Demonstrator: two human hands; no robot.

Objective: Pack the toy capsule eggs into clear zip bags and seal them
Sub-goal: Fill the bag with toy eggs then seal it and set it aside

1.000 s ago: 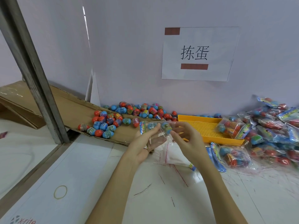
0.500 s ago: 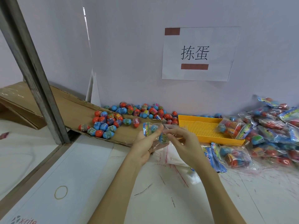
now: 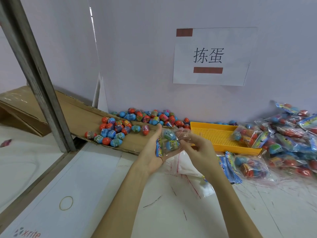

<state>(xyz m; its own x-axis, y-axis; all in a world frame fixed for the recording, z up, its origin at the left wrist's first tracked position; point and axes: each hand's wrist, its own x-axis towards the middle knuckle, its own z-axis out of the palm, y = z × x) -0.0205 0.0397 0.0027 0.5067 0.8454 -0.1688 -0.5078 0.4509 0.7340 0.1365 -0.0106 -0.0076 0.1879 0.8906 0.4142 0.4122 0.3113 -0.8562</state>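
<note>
My left hand (image 3: 150,152) holds a clear zip bag (image 3: 178,134) against its upturned palm, above the table's middle. The bag's blue printed header (image 3: 159,147) lies along the palm. Two blue capsule eggs (image 3: 172,144) sit inside the bag, one above the other. From the right, my right hand (image 3: 199,149) pinches the bag's clear edge with its fingertips. Loose red and blue eggs (image 3: 111,133) lie in a heap on a cardboard sheet (image 3: 80,115) to the left, and more eggs (image 3: 154,116) are piled along the wall.
A yellow perforated tray (image 3: 217,137) stands right of my hands. Several filled bags (image 3: 291,138) are heaped at the far right. Empty bags (image 3: 186,166) lie under my hands. A rubber band (image 3: 66,203) lies front left, and a metal post (image 3: 42,93) rises at the left.
My right hand has put a second blue egg into the bag. Both hands and the bag have sunk a little, and the bag now lies in my left palm.
</note>
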